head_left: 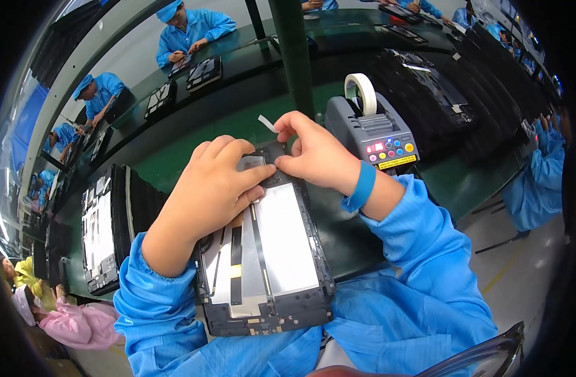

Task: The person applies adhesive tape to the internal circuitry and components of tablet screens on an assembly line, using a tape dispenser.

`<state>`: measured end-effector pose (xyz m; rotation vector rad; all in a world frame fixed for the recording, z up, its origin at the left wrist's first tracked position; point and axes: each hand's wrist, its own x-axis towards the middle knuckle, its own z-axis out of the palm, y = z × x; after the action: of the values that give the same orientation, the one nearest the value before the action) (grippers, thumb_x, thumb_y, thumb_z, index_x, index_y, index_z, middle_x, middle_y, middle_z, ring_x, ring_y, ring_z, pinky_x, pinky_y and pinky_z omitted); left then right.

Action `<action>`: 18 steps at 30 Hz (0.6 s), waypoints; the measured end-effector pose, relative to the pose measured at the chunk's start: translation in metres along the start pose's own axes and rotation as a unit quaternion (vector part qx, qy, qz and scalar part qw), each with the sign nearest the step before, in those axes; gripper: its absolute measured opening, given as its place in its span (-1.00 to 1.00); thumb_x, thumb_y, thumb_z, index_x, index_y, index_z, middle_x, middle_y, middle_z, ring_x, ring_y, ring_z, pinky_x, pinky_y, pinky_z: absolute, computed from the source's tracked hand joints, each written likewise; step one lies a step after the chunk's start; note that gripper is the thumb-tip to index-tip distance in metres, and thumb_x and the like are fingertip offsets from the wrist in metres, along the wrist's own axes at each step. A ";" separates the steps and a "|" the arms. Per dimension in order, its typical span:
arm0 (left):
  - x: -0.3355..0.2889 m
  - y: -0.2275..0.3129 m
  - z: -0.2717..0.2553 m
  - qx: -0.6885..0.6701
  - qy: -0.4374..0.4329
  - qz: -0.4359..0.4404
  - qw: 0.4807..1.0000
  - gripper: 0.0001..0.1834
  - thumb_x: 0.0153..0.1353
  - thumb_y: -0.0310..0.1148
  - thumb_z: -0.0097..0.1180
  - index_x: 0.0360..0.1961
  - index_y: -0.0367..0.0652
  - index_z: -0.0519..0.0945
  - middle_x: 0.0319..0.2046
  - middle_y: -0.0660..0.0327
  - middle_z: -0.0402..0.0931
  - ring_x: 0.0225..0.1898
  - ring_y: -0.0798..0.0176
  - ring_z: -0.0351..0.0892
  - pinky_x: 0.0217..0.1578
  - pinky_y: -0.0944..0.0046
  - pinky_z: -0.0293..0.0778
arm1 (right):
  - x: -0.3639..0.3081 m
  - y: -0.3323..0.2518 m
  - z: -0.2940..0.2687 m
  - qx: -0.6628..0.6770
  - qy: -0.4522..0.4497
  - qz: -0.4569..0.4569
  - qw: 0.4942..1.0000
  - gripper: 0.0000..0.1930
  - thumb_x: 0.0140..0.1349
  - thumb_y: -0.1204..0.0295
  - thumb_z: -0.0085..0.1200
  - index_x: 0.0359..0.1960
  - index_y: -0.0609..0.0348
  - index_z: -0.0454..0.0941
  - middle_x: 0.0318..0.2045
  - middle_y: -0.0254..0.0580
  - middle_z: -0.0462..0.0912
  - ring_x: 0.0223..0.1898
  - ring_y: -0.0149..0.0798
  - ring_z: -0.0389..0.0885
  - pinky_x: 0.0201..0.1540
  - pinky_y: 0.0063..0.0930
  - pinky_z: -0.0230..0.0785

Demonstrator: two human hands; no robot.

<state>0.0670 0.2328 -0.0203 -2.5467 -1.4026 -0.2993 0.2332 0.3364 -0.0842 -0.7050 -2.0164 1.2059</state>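
Observation:
An opened tablet housing (pixel 288 235) lies in front of me, its black frame around white and silver flat panels with dark ribbon strips. Over its upper left part rests my left hand (pixel 217 179), fingers bent on the far end and along the panel, thumb side toward the right hand. At the upper right corner, my right hand (pixel 319 154) has its thumb pressed on the black part. A short strip of white tape (pixel 267 123) sticks up at its bent index fingertip. The fingertips partly cover the housing's far end.
A grey tape dispenser (pixel 388 132) with a white roll (pixel 360 94) stands right of my hands. Stacked dark housings (pixel 99 229) are at the left, more dark stacks (pixel 438 94) at the far right. A green post (pixel 294 56) rises ahead. Co-workers in blue (pixel 197 31) sit across the bench.

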 end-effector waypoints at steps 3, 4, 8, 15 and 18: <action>0.000 0.002 0.003 0.019 0.004 -0.012 1.000 -0.63 -0.12 -0.37 0.25 -0.17 -0.03 0.61 -0.14 0.11 0.43 -0.04 0.01 0.38 0.01 0.08 0.28 | 0.003 0.004 -0.001 0.066 -0.029 0.041 0.997 -0.52 -0.07 0.60 0.15 -0.07 0.16 0.27 -0.19 -0.22 0.35 -0.53 -0.57 0.29 -0.48 -0.68 0.24; -0.001 0.002 0.003 0.017 0.005 -0.013 1.000 -0.63 -0.12 -0.37 0.25 -0.17 -0.03 0.61 -0.14 0.11 0.43 -0.04 0.01 0.38 0.01 0.08 0.28 | 0.003 0.003 -0.001 0.064 -0.030 0.043 0.997 -0.52 -0.07 0.60 0.15 -0.07 0.16 0.27 -0.19 -0.22 0.35 -0.53 -0.57 0.29 -0.48 -0.68 0.24; -0.007 0.004 0.001 -0.023 0.016 -0.010 1.000 -0.58 -0.12 -0.30 0.25 -0.13 -0.03 0.59 -0.13 0.10 0.42 -0.03 -0.01 0.37 0.01 0.06 0.27 | 0.001 0.001 0.002 0.104 -0.018 0.060 0.993 -0.52 -0.06 0.62 0.12 -0.06 0.15 0.24 -0.17 -0.22 0.34 -0.53 -0.59 0.28 -0.48 -0.69 0.21; -0.009 -0.003 0.007 -0.076 -0.011 -0.036 0.996 -0.56 -0.09 -0.24 0.20 -0.11 -0.07 0.58 -0.16 0.10 0.41 -0.02 0.01 0.35 0.04 0.08 0.23 | -0.005 0.002 -0.002 0.154 -0.026 0.072 0.985 -0.62 0.03 0.56 0.14 -0.10 0.15 0.31 -0.15 -0.26 0.33 -0.48 -0.57 0.34 -0.41 -0.70 0.25; -0.009 -0.004 0.009 -0.086 -0.006 -0.039 0.996 -0.57 -0.08 -0.27 0.19 -0.11 -0.09 0.58 -0.16 0.09 0.40 -0.04 0.01 0.35 0.03 0.09 0.24 | -0.007 0.006 -0.009 -0.049 0.082 -0.094 0.991 -0.77 0.03 0.46 0.16 -0.27 0.20 0.45 -0.27 -0.18 0.42 -0.50 -0.38 0.43 -0.37 -0.48 0.36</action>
<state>0.0594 0.2302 -0.0313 -2.6362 -1.5462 -0.4352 0.2451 0.3390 -0.0888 -0.6247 -1.9656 0.9155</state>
